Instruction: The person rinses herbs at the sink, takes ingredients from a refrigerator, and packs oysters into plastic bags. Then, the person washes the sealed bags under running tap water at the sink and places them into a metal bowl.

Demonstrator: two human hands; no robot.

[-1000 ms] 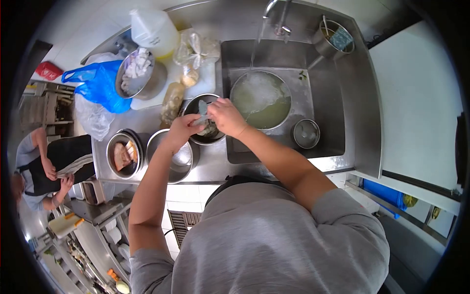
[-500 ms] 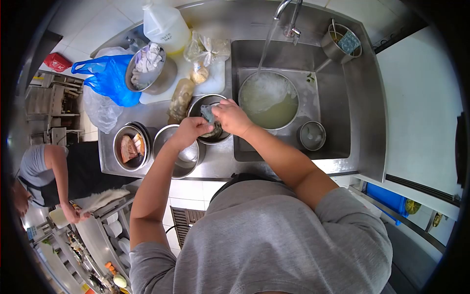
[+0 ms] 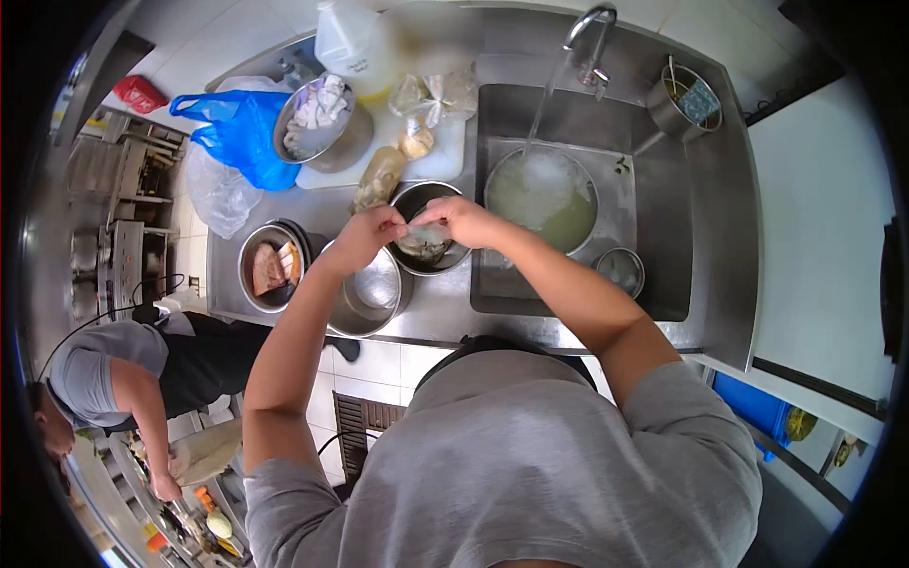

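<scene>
My left hand (image 3: 371, 234) and my right hand (image 3: 458, 220) meet over a steel bowl (image 3: 458, 260) on the counter. Both pinch a small greyish, translucent piece (image 3: 426, 234), too small to name surely. Grey, shiny pieces (image 3: 424, 252) lie in the bowl below my fingers. An empty-looking steel pot (image 3: 377, 289) stands left of that bowl, under my left wrist. Behind the bowl is a bag of brownish contents (image 3: 380, 178).
Water runs from the faucet (image 3: 595, 47) into a large round pan (image 3: 544, 194) in the sink. Left are a bowl of meat (image 3: 270, 268), a blue bag (image 3: 237, 137), a pot with white cloth (image 3: 322, 118) and a jug (image 3: 352, 52). A co-worker (image 3: 114, 369) bends at far left.
The view has shifted, so the counter sits farther right. My hands stay over the bowl with the piece between them. The co-worker has bent lower, with a cloth-like item in hand.
</scene>
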